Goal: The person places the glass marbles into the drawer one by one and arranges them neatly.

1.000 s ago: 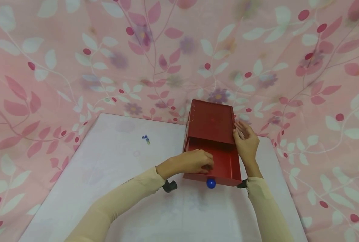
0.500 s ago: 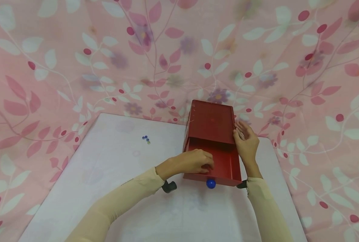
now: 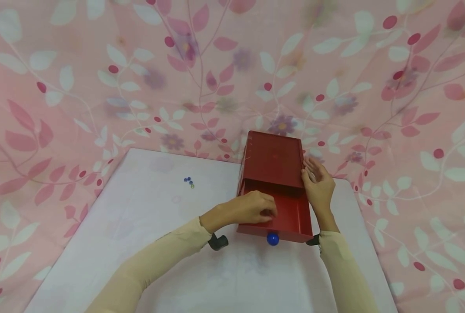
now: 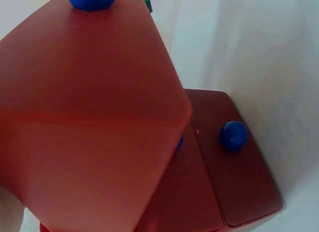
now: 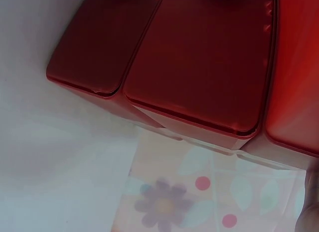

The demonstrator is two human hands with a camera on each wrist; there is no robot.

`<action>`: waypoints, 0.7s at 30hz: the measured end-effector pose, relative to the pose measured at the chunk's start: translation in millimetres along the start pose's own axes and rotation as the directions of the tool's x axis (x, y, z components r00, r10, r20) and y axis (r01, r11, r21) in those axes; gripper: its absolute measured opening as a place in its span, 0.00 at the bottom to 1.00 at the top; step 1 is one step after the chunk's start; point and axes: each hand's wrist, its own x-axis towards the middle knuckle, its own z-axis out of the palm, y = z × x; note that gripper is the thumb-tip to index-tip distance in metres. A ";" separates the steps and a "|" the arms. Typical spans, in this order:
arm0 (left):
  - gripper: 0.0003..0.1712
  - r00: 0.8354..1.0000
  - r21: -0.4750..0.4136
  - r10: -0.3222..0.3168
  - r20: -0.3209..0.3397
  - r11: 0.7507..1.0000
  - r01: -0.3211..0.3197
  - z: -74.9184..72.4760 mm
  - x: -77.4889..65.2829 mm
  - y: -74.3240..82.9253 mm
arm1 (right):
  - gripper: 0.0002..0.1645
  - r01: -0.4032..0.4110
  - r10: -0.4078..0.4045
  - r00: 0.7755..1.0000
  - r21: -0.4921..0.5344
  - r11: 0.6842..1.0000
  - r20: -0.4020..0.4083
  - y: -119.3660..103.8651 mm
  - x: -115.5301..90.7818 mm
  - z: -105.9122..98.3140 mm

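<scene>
A red drawer unit [image 3: 273, 158] stands at the table's back right, its top drawer [image 3: 295, 213] pulled out. My left hand [image 3: 252, 208] reaches over the side into that drawer, fingers curled down; whether anything is between the fingertips is hidden. A blue knob [image 3: 273, 239] sits on the drawer's front. My right hand [image 3: 319, 182] rests against the unit's right side, fingers fairly straight. The left wrist view shows the drawer's underside [image 4: 89, 167] close up and a lower drawer's blue knob [image 4: 233, 135]. Lower drawer fronts [image 5: 199, 62] fill the right wrist view's upper part.
Several small marbles [image 3: 189, 181], blue and one greenish, lie on the white tabletop [image 3: 146, 195] left of the unit. Black wrist devices [image 3: 218, 242] show below the arms. Pink floral cloth [image 3: 232, 78] hangs behind the table.
The camera view has shifted very slightly. Both hands, the drawer and the marbles keep their places.
</scene>
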 end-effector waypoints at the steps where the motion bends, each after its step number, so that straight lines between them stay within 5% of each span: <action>1: 0.06 1.000 -0.011 0.007 -0.016 1.000 -0.008 -0.2 -0.8 -0.4 | 0.24 0.000 0.000 1.000 0.003 1.000 0.001 0.1 -0.1 -0.1; 12: 0.06 0.987 -0.026 0.018 -0.162 0.999 -0.022 -9.1 -17.4 -8.0 | 0.25 0.009 -0.009 1.000 -0.012 1.000 0.012 -1.0 0.5 -0.1; 21: 0.06 0.952 -0.089 0.046 -0.303 0.993 -0.076 -22.4 -34.3 -15.0 | 0.24 0.015 -0.015 1.000 -0.005 1.000 0.015 -1.8 0.7 -0.7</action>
